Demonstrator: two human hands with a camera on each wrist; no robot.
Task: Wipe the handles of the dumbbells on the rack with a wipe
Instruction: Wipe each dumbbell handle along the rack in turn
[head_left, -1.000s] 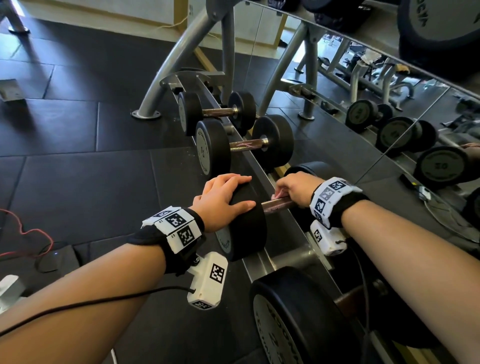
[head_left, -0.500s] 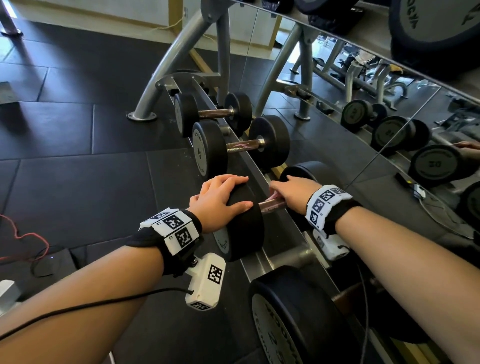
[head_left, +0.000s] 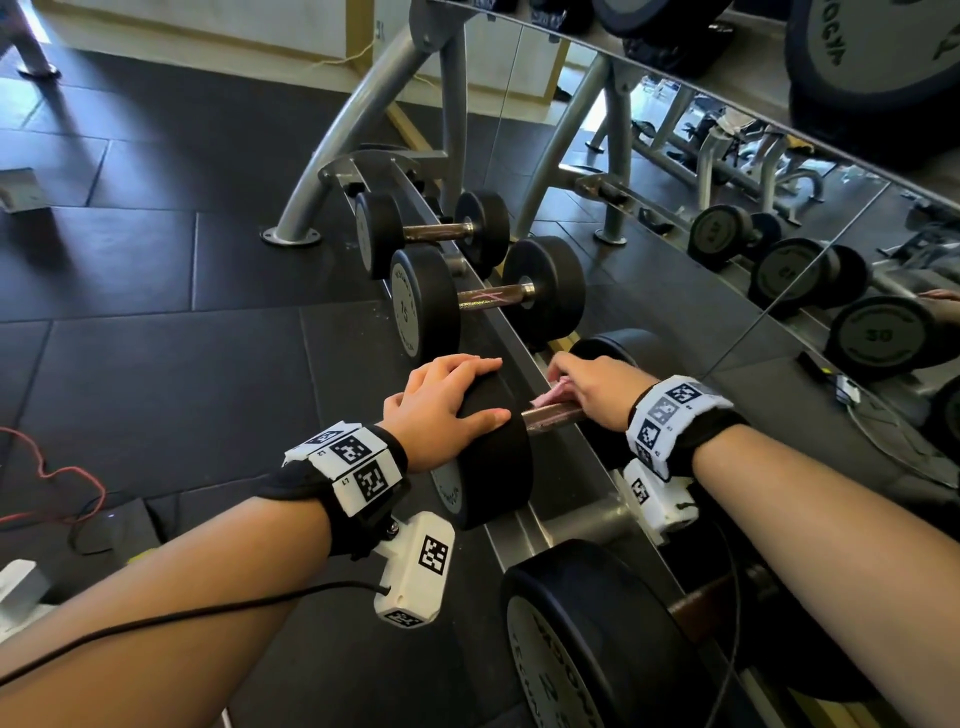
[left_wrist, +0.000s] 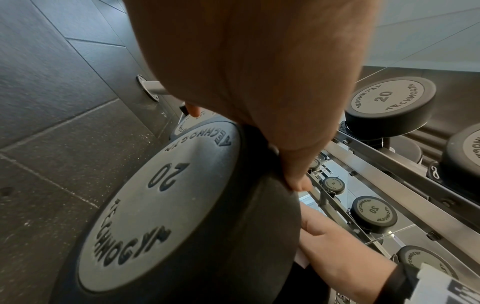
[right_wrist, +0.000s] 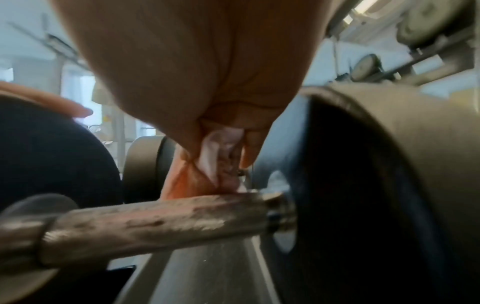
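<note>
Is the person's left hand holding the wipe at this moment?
No, the left hand rests on the black end of the dumbbell, while the right hand holds the wipe against the handle.

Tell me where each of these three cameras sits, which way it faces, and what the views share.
Head: worn high, looking down at the rack; both forearms, left hand and right hand show.
Left wrist: under the left hand, facing the 20 dumbbell head it rests on.
Right wrist: under the right hand, facing the handle and pinched wipe.
Shared: all see this dumbbell; the left wrist view also catches the right hand.
</note>
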